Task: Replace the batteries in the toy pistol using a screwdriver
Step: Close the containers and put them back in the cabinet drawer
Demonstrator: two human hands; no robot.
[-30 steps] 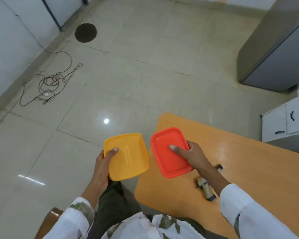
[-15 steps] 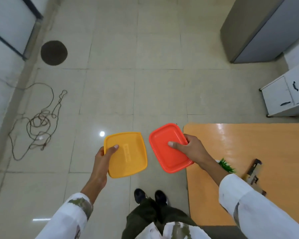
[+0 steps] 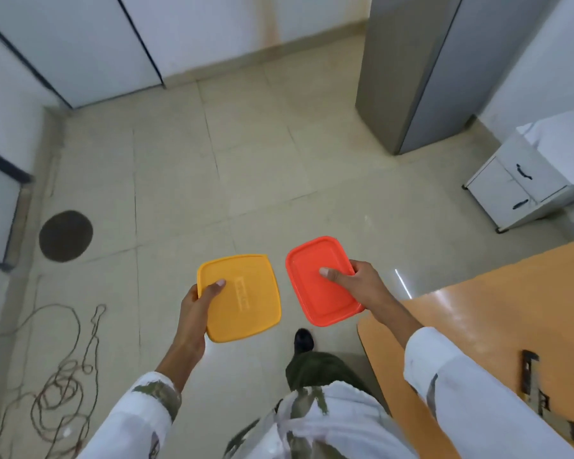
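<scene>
Seen from above, a person stands at the near left corner of an orange wooden table (image 3: 478, 326), whose rounded corner and left edge run just beside the person's right leg. A white sleeve crosses that corner.

The left grip (image 3: 196, 306) is out over the floor, left of the table, grasping a yellow plastic lid (image 3: 242, 296) by its near left corner, thumb on top. The right grip (image 3: 362, 283) is just beyond the table's corner, grasping a red plastic lid (image 3: 322, 279) by its right edge, thumb pressed on top. The two lids are held flat, side by side, apart from each other.

The toy pistol (image 3: 532, 376), in a camouflage pattern, lies on the table near its front edge, to the right of the right sleeve, untouched.

A broad stretch of tiled floor (image 3: 246, 177) runs left of the table and beyond it, up to the far wall. A black shoe (image 3: 304, 339) is planted on it just left of the table's corner.

Beyond the table's far edge stands a low white drawer unit (image 3: 517, 190), and further back a tall grey cabinet (image 3: 428, 77). Well to the left of the table, a tangled rope (image 3: 63, 392) lies on the floor, with a round dark floor cover (image 3: 66, 235) beyond it.
</scene>
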